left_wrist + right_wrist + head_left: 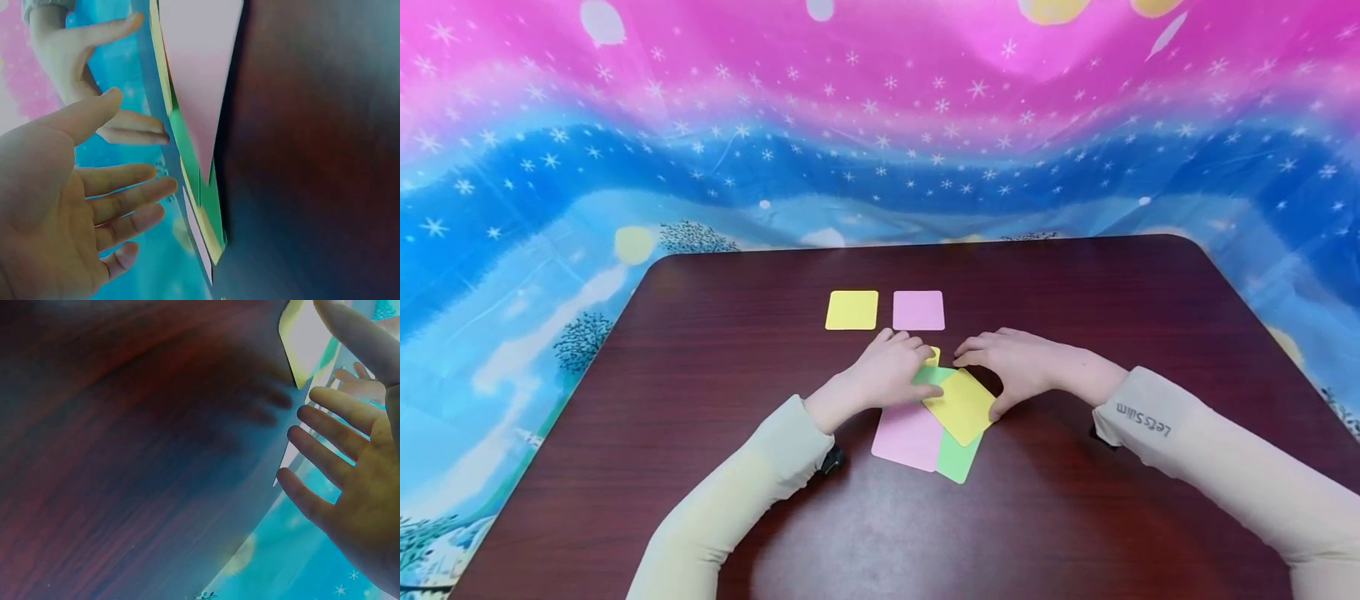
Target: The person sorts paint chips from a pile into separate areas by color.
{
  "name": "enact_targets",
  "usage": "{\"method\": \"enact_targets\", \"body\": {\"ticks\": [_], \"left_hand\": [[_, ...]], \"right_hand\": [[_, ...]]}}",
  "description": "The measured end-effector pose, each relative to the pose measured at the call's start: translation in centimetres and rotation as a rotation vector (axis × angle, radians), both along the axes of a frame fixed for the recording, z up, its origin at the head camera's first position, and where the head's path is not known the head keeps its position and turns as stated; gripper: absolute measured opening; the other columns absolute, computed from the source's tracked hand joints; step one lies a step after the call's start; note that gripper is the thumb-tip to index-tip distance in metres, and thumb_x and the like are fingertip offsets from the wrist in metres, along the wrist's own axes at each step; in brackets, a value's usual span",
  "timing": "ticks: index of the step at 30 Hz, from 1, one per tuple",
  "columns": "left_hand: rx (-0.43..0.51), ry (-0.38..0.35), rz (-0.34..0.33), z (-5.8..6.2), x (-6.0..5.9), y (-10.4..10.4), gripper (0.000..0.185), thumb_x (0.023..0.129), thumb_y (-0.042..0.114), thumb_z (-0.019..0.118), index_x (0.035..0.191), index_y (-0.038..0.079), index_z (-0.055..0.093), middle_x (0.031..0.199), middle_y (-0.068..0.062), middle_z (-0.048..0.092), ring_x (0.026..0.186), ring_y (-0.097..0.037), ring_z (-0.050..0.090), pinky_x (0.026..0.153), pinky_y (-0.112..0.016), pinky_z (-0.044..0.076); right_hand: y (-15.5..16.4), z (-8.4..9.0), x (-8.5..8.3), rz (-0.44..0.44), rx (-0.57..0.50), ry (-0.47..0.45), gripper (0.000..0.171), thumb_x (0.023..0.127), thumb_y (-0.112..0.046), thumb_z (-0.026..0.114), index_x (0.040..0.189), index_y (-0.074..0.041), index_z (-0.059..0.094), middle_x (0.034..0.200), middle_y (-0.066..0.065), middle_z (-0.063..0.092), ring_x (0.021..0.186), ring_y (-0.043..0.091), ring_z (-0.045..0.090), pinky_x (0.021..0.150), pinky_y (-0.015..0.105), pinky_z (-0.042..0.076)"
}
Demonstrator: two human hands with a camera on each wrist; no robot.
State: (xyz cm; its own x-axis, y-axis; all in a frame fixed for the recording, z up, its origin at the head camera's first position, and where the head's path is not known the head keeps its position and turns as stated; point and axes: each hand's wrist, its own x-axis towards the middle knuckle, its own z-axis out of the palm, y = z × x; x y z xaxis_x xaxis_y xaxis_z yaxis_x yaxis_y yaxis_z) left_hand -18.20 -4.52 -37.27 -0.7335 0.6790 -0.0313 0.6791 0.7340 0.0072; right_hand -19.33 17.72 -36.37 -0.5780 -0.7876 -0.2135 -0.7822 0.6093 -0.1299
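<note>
In the head view, several square paper cards overlap in a loose pile. A yellow card (964, 408) lies on top, tilted, with a green card (958, 461) beneath it and a pink card (910, 437) at the left. Another yellow piece (934, 358) peeks out at the pile's far side, mostly hidden. My left hand (883, 372) is over the pile's left side, its thumb by the top yellow card. On the right, my right hand (1026, 364) has its thumb at that card's right corner. Both wrist views show the fingers spread and relaxed, gripping nothing.
Farther back on the dark brown table (700, 375), a separate yellow card (852, 310) and pink card (919, 310) lie flat side by side. Behind the table's far edge hangs a pink and blue patterned cloth (880, 125).
</note>
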Motion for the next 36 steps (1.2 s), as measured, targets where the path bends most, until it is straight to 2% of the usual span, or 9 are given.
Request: {"method": "enact_targets", "body": {"ticks": [9, 17, 23, 28, 36], "left_hand": [[-0.028, -0.007, -0.011, -0.3, 1.6, 0.7, 0.053, 0.075, 0.064, 0.055, 0.102, 0.018, 0.063, 0.095, 0.004, 0.058, 0.093, -0.016, 0.051, 0.083, -0.034, 0.034], [-0.022, -0.022, -0.006, -0.5, 2.1, 1.1, 0.051, 0.073, 0.065, 0.057, 0.094, 0.019, 0.065, 0.083, 0.005, 0.050, 0.079, -0.014, 0.045, 0.075, -0.030, 0.032], [-0.023, -0.025, -0.002, -0.8, 2.3, 1.2, 0.053, 0.072, 0.066, 0.057, 0.092, 0.018, 0.065, 0.084, 0.005, 0.048, 0.079, -0.014, 0.043, 0.075, -0.029, 0.031], [-0.031, -0.018, -0.006, -0.5, 2.7, 1.3, 0.053, 0.071, 0.066, 0.057, 0.092, 0.018, 0.064, 0.086, 0.005, 0.049, 0.082, -0.014, 0.043, 0.073, -0.029, 0.030], [-0.088, 0.014, -0.028, -0.2, 3.5, 2.0, 0.058, 0.068, 0.070, 0.057, 0.089, 0.016, 0.063, 0.086, 0.005, 0.050, 0.081, -0.014, 0.044, 0.074, -0.029, 0.031]], "right_hand": [[0.2, -0.4, 0.8, 0.021, 0.019, 0.021, 0.084, 0.057, -0.047, 0.080, 0.127, -0.012, 0.051, 0.129, 0.003, 0.049, 0.116, 0.022, 0.046, 0.090, 0.045, 0.038], [0.2, -0.6, 0.9, 0.048, -0.011, 0.040, 0.082, 0.056, -0.044, 0.081, 0.126, -0.013, 0.052, 0.124, -0.001, 0.052, 0.113, 0.019, 0.048, 0.090, 0.042, 0.037], [0.2, -0.6, 1.0, 0.048, -0.025, 0.037, 0.079, 0.056, -0.042, 0.082, 0.124, -0.014, 0.054, 0.119, -0.003, 0.054, 0.109, 0.016, 0.049, 0.090, 0.040, 0.037], [0.2, -0.5, 1.1, 0.045, -0.032, 0.033, 0.077, 0.056, -0.042, 0.082, 0.123, -0.014, 0.055, 0.117, -0.003, 0.054, 0.108, 0.016, 0.049, 0.090, 0.040, 0.037], [0.3, -0.6, 1.1, 0.053, -0.055, 0.035, 0.073, 0.057, -0.040, 0.081, 0.121, -0.014, 0.056, 0.116, -0.003, 0.054, 0.108, 0.017, 0.049, 0.092, 0.041, 0.036]]}}
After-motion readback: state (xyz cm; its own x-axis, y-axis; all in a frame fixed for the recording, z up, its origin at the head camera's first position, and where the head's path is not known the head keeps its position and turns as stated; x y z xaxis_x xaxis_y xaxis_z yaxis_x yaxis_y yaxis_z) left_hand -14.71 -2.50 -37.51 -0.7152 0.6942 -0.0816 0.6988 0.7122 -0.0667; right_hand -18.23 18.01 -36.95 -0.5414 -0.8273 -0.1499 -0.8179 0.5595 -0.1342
